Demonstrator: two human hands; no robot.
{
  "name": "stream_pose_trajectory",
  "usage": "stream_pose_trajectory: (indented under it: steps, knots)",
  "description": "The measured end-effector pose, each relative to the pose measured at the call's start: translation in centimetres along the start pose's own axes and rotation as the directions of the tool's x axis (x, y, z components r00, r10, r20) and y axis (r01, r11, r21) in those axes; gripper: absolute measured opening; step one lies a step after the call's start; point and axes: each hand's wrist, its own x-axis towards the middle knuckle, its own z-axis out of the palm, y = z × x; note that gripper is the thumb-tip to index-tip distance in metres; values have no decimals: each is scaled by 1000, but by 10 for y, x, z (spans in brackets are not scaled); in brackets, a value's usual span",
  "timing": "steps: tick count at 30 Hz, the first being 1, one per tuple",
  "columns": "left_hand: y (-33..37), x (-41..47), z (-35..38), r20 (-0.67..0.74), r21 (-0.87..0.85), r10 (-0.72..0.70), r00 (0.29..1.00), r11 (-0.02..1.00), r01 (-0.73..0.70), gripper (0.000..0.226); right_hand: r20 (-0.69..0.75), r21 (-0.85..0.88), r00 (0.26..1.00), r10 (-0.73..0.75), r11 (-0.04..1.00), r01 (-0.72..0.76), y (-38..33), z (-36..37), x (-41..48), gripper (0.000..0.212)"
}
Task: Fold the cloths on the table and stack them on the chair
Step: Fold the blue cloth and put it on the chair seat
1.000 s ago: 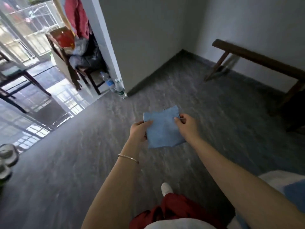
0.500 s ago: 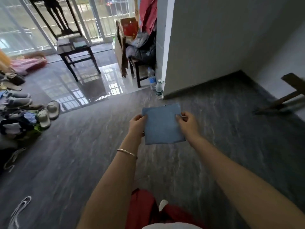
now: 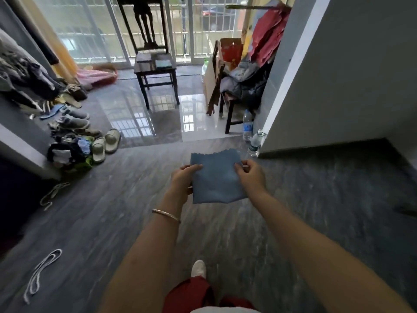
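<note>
In front of us, above the floor: a flat, square blue cloth [image 3: 216,179] with a wavy far edge hangs in the air between both hands and touches nothing else.
Left hand: our left hand [image 3: 181,180] grips the cloth's left edge. Its fingers [image 3: 194,168] are clamped on it, thumb on top and the rest underneath, where we cannot see them.
Right hand: our right hand [image 3: 251,177] pinches the right edge near the far corner, its fingers [image 3: 243,166] curled and clamped on the fabric.
Left wrist: a thin metal bangle [image 3: 165,215] circles it.
Chair ahead: a dark wooden high-backed chair [image 3: 155,72] stands well apart from the cloth, on glossy tiles [image 3: 167,123] before barred glass doors [image 3: 90,30]. Flat folded cloths [image 3: 163,63] lie on its seat, one of them pale teal; they are too blurred for us to count.
Second chair: to the right, beside the pale wall [image 3: 338,75], another dark chair [image 3: 229,118] is heaped with grey and red clothes.
Bottles: two clear plastic bottles [image 3: 247,125] stand upright at the wall's corner, near the cloth's far right corner.
Left side: shoes [image 3: 74,120] and a pair of pale slippers [image 3: 106,143] lie along the left, beside a heap of dark garments [image 3: 65,152].
Floor: the grey streaked floor [image 3: 112,211] spreads under us, with white cord loops [image 3: 40,274] on it at lower left.
Below: our red trousers [image 3: 191,294] and one white shoe [image 3: 198,268] show at the bottom edge.
</note>
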Motion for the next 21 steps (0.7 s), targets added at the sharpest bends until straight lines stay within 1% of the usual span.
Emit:
stream_pose_trajectory:
  steps: [3,4,6,8,10,12,15,17,19,21]
  knots:
    - [22,16,-17,-69,27,21,997,999,-20,11,9,-5,1000,-29,1000,29,-17,25,17,10]
    - [31,23,-24,-79,30,31,996,999,-29,10,17,-2,999,-32,999,32,-23,35,23,10]
    - [43,34,-35,-90,21,40,995,999,-38,12,28,-2,999,-32,999,32,-31,50,32,11]
    - [52,46,-47,-113,14,41,993,999,-40,6,36,-2,999,-36,999,36,-37,64,41,13]
    - [58,56,-57,-111,10,36,993,999,-35,15,54,-4,998,-43,999,43,-44,76,50,12]
    - [64,66,-65,-104,-5,38,994,999,-39,11,76,-19,996,-48,999,49,-52,89,58,13]
    - [73,81,-75,-123,-37,42,992,998,-47,15,110,-42,992,-58,997,63,-62,106,74,18]
    - [80,90,-80,-144,-62,53,988,996,-62,13,135,-42,988,-73,996,79,-69,116,86,18]
    - [87,102,-85,-155,-80,63,986,994,-76,2,153,-55,984,-86,994,95,-76,125,100,19]
    - [95,116,-87,-167,-89,74,983,992,-90,8,176,-62,980,-97,992,110,-83,133,117,20]
